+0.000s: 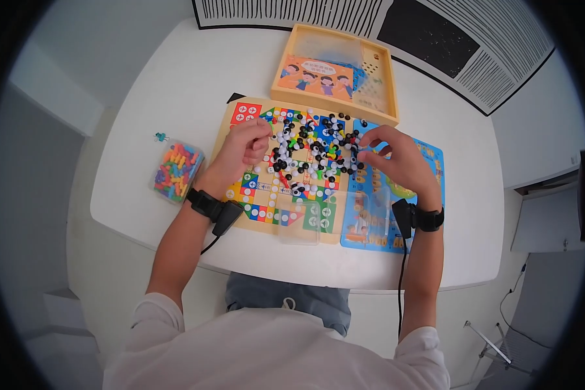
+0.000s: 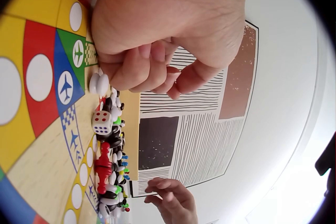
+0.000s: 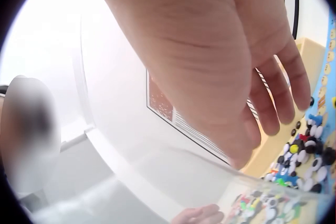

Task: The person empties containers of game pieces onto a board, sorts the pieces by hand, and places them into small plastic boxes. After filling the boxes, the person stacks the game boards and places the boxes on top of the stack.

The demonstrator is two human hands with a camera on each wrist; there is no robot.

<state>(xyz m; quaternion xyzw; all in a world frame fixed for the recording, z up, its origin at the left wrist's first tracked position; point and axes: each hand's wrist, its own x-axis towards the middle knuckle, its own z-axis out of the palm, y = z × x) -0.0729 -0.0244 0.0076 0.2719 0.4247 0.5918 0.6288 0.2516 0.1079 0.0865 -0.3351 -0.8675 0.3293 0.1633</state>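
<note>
A pile of black and white round pieces (image 1: 283,156), mixed with small coloured pawns, covers the middle of a printed game board (image 1: 266,211). My left hand (image 1: 248,146) is at the pile's left side with its fingers curled in. In the left wrist view, no piece shows between those fingers; two white pieces (image 2: 98,84) lie close by the knuckles. A die (image 2: 102,122) and a red pawn (image 2: 103,166) lie farther along the board. Over the pile's right edge hovers my right hand (image 1: 400,159), fingers loosely bent and apart, with nothing seen in them.
A wooden box (image 1: 391,84) holding an orange booklet (image 1: 315,79) stands at the back. To the left is a clear tub of colourful pegs (image 1: 177,170). A blue printed sheet (image 1: 435,166) lies on the right. Clear plastic containers (image 1: 299,227) sit near the table's front edge.
</note>
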